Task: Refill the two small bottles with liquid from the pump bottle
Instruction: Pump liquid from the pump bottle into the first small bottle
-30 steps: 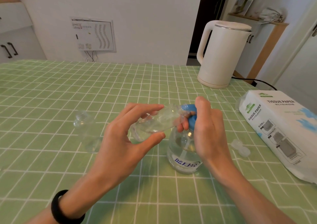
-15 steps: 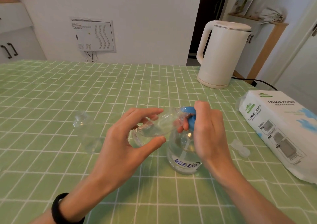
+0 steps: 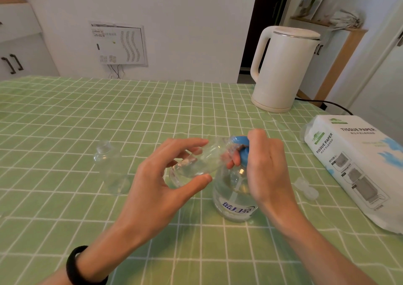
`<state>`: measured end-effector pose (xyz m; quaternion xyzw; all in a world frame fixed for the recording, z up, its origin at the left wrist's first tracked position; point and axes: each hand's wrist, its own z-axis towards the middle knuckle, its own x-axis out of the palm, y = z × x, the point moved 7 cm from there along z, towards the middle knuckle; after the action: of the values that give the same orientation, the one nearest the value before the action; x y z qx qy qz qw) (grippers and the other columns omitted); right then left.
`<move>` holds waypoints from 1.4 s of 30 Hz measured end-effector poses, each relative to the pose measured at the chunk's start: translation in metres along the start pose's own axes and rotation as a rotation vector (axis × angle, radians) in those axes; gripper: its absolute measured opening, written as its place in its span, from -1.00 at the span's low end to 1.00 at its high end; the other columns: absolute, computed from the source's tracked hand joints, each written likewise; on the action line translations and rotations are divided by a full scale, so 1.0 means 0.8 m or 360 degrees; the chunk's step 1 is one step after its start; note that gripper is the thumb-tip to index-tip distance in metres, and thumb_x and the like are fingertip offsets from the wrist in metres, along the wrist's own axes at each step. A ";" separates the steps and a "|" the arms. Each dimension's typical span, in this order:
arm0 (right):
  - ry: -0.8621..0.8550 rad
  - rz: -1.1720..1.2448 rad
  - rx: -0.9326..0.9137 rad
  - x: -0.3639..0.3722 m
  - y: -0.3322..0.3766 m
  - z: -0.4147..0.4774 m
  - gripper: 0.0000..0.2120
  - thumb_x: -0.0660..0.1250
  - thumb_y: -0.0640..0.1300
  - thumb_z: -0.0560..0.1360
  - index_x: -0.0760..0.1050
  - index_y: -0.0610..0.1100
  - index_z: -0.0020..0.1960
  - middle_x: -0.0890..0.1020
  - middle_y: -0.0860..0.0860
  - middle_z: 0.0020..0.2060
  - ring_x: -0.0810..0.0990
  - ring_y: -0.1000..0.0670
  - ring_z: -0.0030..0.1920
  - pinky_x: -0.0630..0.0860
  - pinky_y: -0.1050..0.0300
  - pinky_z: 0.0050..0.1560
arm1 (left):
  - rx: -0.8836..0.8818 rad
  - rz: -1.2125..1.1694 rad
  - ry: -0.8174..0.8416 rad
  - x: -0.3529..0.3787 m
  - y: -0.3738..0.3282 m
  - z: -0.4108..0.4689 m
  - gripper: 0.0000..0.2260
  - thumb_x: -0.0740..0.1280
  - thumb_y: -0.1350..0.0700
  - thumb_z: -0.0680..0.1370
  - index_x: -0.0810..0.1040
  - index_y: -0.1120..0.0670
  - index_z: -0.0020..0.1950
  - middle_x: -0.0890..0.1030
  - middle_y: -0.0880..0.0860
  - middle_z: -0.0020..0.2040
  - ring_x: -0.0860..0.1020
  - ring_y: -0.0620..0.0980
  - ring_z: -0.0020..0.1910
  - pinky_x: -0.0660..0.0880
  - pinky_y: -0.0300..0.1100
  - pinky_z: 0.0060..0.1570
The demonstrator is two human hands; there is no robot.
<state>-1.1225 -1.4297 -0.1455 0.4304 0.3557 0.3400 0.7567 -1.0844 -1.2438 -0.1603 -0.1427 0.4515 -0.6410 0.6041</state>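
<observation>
On the table (image 3: 65,114), the pump bottle (image 3: 235,199) stands near the middle, toward the front. The right hand (image 3: 266,167) rests over its pump head (image 3: 241,145); the left hand (image 3: 161,180), just to its left, holds a small bottle (image 3: 200,162) tilted, its mouth up against the pump head. Another small bottle (image 3: 111,169) stands further left, apart from the hands. Two caps (image 3: 306,188) lie to the right of the pump bottle, between it and the tissue pack (image 3: 357,164) at the right edge. The kettle (image 3: 283,68) stands behind, at the table's far right.

White wall (image 3: 185,23), dark doorway (image 3: 268,12), green checked tablecloth (image 3: 87,114)
</observation>
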 end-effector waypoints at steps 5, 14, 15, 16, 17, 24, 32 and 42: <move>-0.0002 0.0049 0.0075 0.004 -0.002 -0.001 -0.42 0.01 0.15 0.58 0.43 -0.02 -0.53 0.60 0.01 -0.48 0.63 -0.18 -0.30 0.60 -0.38 -0.05 | 0.0003 -0.0023 -0.0006 0.001 0.001 0.000 -0.55 0.51 -0.10 0.44 0.57 -0.29 0.32 0.68 -0.17 0.19 0.64 -0.02 0.21 0.56 -0.23 0.18; 0.0001 0.0010 0.0068 0.001 0.000 0.000 -0.45 0.02 0.03 0.57 0.43 0.04 -0.56 0.62 0.00 -0.48 0.62 0.02 -0.35 0.61 -0.27 -0.05 | -0.0012 -0.0001 0.0011 0.002 0.002 -0.001 -0.56 0.50 -0.11 0.44 0.59 -0.25 0.32 0.67 -0.17 0.19 0.64 -0.02 0.20 0.59 -0.10 0.21; 0.0000 0.0008 0.0069 0.001 -0.001 0.000 -0.46 0.02 0.02 0.56 0.43 0.04 -0.56 0.62 0.00 -0.48 0.62 0.02 -0.35 0.60 -0.27 -0.05 | -0.0014 -0.0001 0.0008 0.001 0.002 -0.001 -0.56 0.50 -0.11 0.43 0.59 -0.24 0.31 0.68 -0.17 0.19 0.64 -0.03 0.20 0.58 -0.12 0.21; -0.0001 0.0011 0.0071 0.001 -0.001 0.000 -0.46 0.03 0.02 0.56 0.44 0.04 -0.56 0.62 -0.01 -0.47 0.63 0.01 -0.34 0.60 -0.27 -0.05 | -0.0016 -0.0006 0.0004 0.001 0.002 -0.001 -0.56 0.50 -0.11 0.43 0.59 -0.24 0.31 0.68 -0.17 0.18 0.64 -0.03 0.20 0.57 -0.13 0.21; -0.0002 0.0015 0.0078 0.001 -0.001 0.000 -0.46 0.03 0.03 0.57 0.44 0.03 -0.55 0.63 -0.02 -0.47 0.63 -0.01 -0.33 0.60 -0.29 -0.04 | -0.0018 -0.0010 0.0001 0.001 0.002 -0.002 -0.56 0.50 -0.11 0.43 0.59 -0.24 0.31 0.68 -0.17 0.18 0.64 -0.03 0.20 0.56 -0.14 0.21; 0.0015 0.0074 0.0150 0.004 -0.002 -0.005 -0.38 0.01 0.23 0.59 0.45 -0.08 -0.50 0.67 -0.04 -0.43 0.64 -0.24 -0.24 0.59 -0.31 -0.02 | -0.0013 -0.0016 0.0002 0.001 -0.002 0.001 -0.55 0.51 -0.10 0.43 0.59 -0.24 0.32 0.68 -0.16 0.19 0.65 0.00 0.21 0.59 -0.12 0.20; 0.0333 0.0061 0.0420 0.000 -0.006 0.005 -0.15 -0.08 0.50 0.51 0.71 -0.08 -0.37 0.68 -0.33 -0.13 0.61 -0.30 0.03 0.39 -0.05 -0.14 | -0.0021 -0.0017 -0.0019 -0.003 -0.005 0.002 -0.54 0.50 -0.11 0.41 0.60 -0.21 0.31 0.69 -0.16 0.18 0.65 0.00 0.21 0.59 0.06 0.23; 0.0298 -0.0016 0.0571 -0.017 0.012 0.022 -0.29 -0.09 0.42 0.58 0.73 0.09 -0.22 0.80 0.09 -0.13 0.72 0.13 -0.04 0.48 -0.03 0.15 | -0.0030 -0.0044 -0.0022 -0.003 -0.005 0.001 -0.56 0.50 -0.11 0.42 0.59 -0.27 0.30 0.69 -0.16 0.18 0.65 -0.02 0.19 0.56 -0.06 0.19</move>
<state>-1.1166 -1.4446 -0.1271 0.5230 0.4815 0.3060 0.6332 -1.0858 -1.2424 -0.1562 -0.1589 0.4513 -0.6441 0.5968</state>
